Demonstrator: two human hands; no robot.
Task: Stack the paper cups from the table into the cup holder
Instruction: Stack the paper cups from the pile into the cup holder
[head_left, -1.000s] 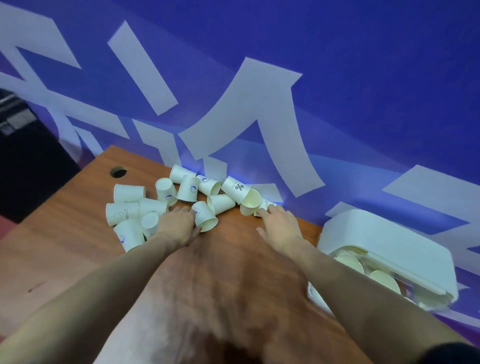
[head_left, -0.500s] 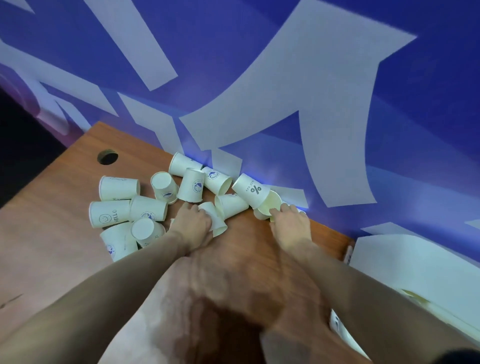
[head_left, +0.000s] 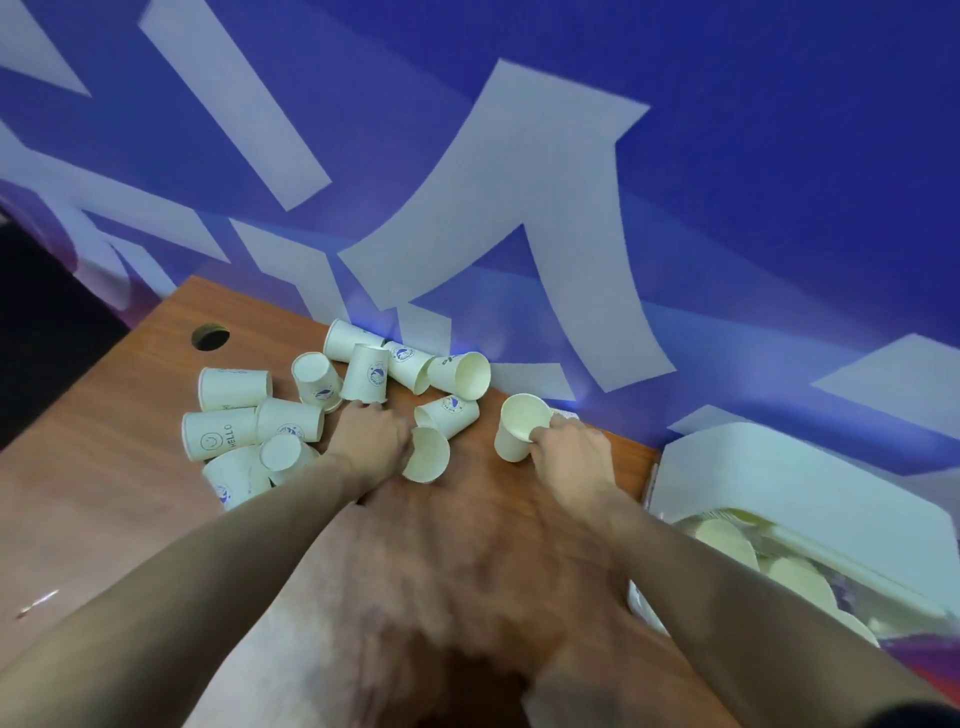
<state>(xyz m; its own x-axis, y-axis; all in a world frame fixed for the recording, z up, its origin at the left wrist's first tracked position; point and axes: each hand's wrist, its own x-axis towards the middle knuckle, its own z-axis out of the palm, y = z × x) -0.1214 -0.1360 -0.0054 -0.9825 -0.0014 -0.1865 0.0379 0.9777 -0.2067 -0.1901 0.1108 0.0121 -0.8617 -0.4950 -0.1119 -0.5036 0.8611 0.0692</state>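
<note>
- Head view: left hand (head_left: 371, 441) fingers clamped on a cup (head_left: 427, 454), mouth facing the camera, held just off the counter (head_left: 130, 483).
- Right hand (head_left: 571, 449) fingers clamped on a second cup (head_left: 519, 434), thumb inside the rim, mouth tilted up.
- Loose cups (head_left: 249, 415) lie tipped on the counter left of and beyond the left fingers; one open-mouthed cup (head_left: 465, 375) lies beyond, between both hands.
- Cup holder (head_left: 779, 483), white, right of the right fingers at the counter edge, with cups inside.
- Blue wall (head_left: 727, 156) behind.
</note>
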